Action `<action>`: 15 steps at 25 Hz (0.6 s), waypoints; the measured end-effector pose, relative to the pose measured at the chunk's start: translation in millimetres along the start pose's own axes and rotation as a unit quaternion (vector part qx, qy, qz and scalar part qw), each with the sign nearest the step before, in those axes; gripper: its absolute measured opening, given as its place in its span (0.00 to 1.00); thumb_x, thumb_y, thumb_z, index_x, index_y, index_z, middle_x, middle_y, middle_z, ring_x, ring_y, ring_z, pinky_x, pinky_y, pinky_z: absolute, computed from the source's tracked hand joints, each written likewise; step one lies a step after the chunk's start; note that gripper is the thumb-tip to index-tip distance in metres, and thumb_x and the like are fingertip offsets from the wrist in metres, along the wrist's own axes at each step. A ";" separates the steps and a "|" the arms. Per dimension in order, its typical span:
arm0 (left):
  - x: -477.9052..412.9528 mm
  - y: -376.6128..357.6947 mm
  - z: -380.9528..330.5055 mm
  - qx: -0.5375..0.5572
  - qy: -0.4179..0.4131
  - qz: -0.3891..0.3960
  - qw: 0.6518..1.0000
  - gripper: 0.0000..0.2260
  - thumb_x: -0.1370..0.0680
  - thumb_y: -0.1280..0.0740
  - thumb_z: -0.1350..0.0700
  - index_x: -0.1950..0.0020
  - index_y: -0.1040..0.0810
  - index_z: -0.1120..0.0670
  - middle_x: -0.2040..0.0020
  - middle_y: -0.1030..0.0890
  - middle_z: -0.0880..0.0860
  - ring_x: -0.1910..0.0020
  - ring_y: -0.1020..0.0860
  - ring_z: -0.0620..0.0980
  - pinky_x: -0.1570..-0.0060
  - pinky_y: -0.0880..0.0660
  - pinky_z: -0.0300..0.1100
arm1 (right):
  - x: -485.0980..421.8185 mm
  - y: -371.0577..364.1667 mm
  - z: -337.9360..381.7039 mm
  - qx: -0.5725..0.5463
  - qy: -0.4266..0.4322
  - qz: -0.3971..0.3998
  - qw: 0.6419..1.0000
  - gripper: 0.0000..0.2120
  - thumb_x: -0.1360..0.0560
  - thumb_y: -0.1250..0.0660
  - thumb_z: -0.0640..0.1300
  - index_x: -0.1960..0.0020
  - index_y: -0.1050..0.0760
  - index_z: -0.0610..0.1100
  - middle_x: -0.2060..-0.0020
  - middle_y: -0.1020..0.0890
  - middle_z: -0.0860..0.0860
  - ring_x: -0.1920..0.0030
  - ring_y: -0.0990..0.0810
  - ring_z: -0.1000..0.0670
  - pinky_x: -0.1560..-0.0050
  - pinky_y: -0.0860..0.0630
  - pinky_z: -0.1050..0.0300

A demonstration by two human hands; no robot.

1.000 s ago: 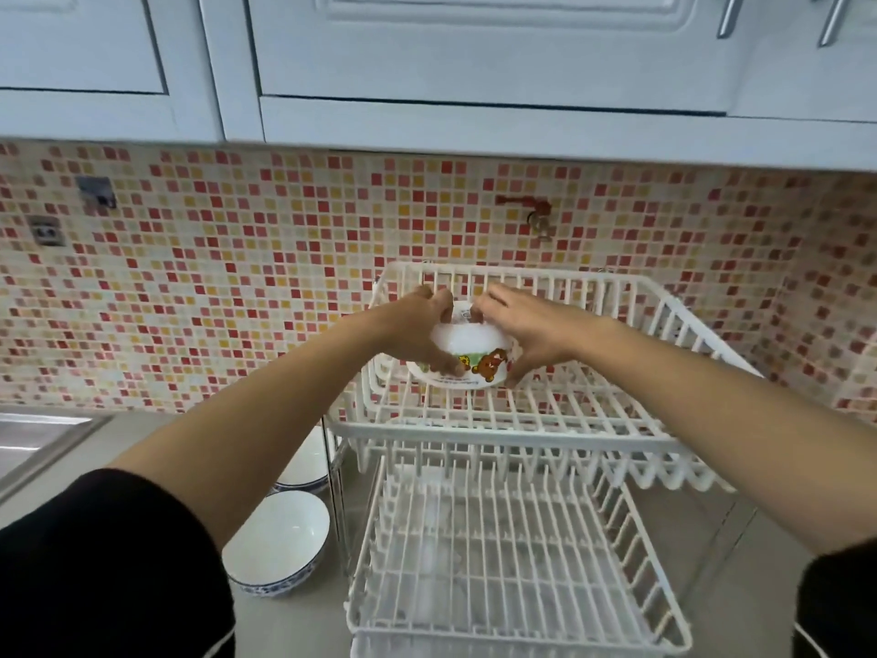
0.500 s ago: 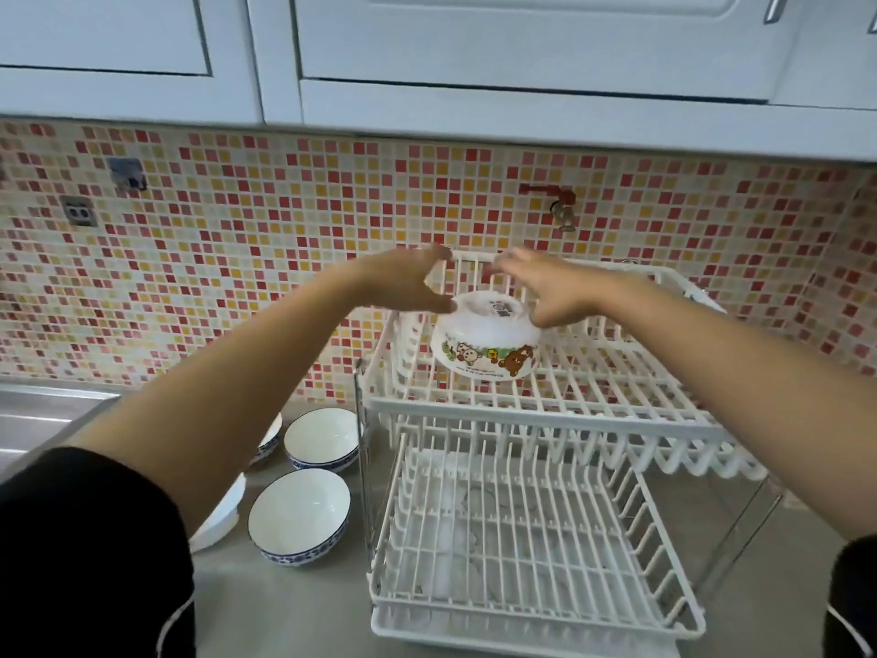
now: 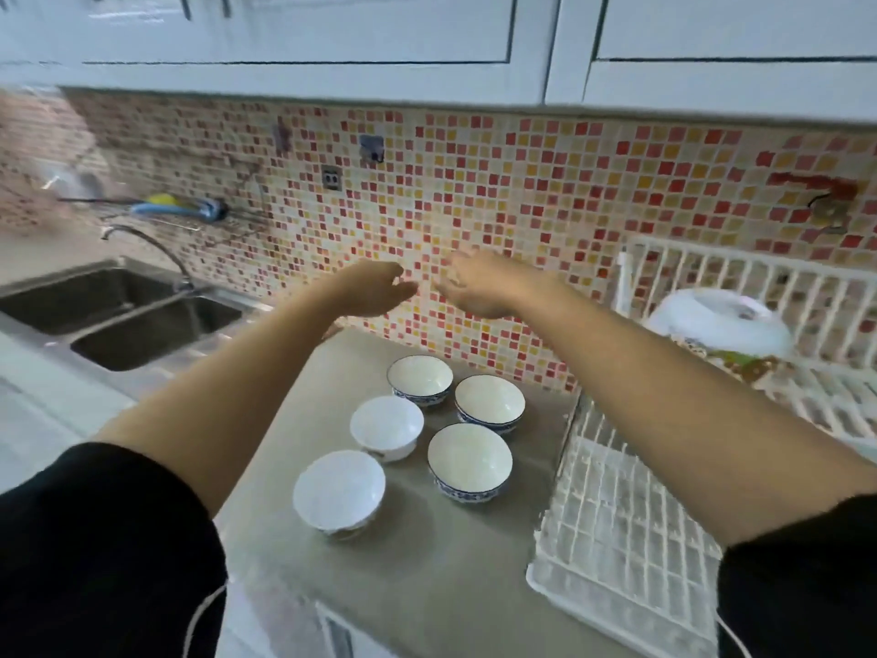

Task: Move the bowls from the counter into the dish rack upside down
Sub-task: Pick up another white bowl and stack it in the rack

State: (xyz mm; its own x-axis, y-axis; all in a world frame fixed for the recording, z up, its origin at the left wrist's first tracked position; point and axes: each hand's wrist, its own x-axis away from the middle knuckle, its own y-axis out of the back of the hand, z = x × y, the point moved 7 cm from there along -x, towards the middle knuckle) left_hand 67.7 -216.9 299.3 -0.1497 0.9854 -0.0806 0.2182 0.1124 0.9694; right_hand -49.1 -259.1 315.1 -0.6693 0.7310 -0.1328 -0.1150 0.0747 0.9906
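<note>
Upside down, one bowl [image 3: 719,320] sits in the rack [image 3: 740,277]; five bowls [image 3: 470,460] stand upright on the counter [image 3: 427,562]; left hand [image 3: 375,292] and right hand [image 3: 479,287] spread, holding nothing.

A home kitchen: white wall cupboards [image 3: 294,26] hang above a splashback of small red, orange and cream mosaic tiles [image 3: 498,192], over a grey counter [image 3: 427,562]. A double steel sink [image 3: 118,315] with a curved tap [image 3: 142,244] sits at the left, a white two-tier dish rack [image 3: 631,539] stands at the right, and five bowls [image 3: 470,460] rest upright on the counter between them.
</note>
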 end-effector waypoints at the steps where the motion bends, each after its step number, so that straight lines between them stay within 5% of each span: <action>1: 6.4 -17.8 23.0 -0.005 0.018 0.015 1.000 0.22 0.19 0.46 0.49 0.32 0.32 0.62 0.33 0.26 0.63 0.37 0.27 0.62 0.38 0.31 0.51 | -5.4 -27.2 14.9 -0.010 0.001 0.027 1.000 0.29 0.21 0.51 0.58 0.25 0.46 0.43 0.25 0.41 0.44 0.27 0.40 0.42 0.28 0.40 0.44; 4: 26.2 -85.1 81.8 -0.007 0.080 0.073 0.994 0.24 0.19 0.46 0.47 0.28 0.36 0.61 0.29 0.31 0.61 0.31 0.31 0.60 0.32 0.36 0.51 | -7.5 -119.0 46.0 -0.071 -0.010 0.127 0.989 0.31 0.22 0.48 0.60 0.26 0.44 0.44 0.26 0.39 0.44 0.29 0.37 0.41 0.31 0.36 0.45; 8: 54.9 -175.4 133.8 -0.002 0.177 0.147 0.973 0.27 0.19 0.48 0.44 0.31 0.33 0.64 0.31 0.28 0.63 0.34 0.29 0.61 0.36 0.33 0.49 | 14.4 -229.6 51.1 -0.157 -0.112 0.188 0.963 0.33 0.23 0.47 0.61 0.27 0.43 0.38 0.28 0.39 0.41 0.30 0.36 0.39 0.35 0.34 0.45; 13: 88.3 -265.0 187.2 0.069 0.301 0.148 0.940 0.25 0.20 0.43 0.47 0.30 0.38 0.63 0.33 0.28 0.63 0.35 0.28 0.63 0.37 0.32 0.51 | 39.2 -331.8 49.9 -0.262 -0.234 0.241 0.905 0.35 0.23 0.46 0.61 0.27 0.43 0.36 0.29 0.38 0.36 0.29 0.37 0.39 0.32 0.38 0.49; 15: 98.9 -291.0 193.0 0.095 0.323 0.146 0.930 0.27 0.20 0.44 0.48 0.26 0.46 0.62 0.32 0.29 0.63 0.34 0.29 0.63 0.36 0.33 0.52 | 45.4 -363.8 58.7 -0.309 -0.255 0.260 0.879 0.35 0.23 0.47 0.62 0.30 0.38 0.34 0.32 0.31 0.35 0.33 0.30 0.39 0.36 0.33 0.51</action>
State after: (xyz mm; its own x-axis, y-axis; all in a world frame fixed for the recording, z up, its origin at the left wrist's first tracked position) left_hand 175.5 -127.6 -35.5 -0.5923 0.7018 0.3960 0.4974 -0.0681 0.8648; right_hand 5.4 -213.3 -49.3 -0.3521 0.7775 0.5212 -0.3718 -0.6272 0.6844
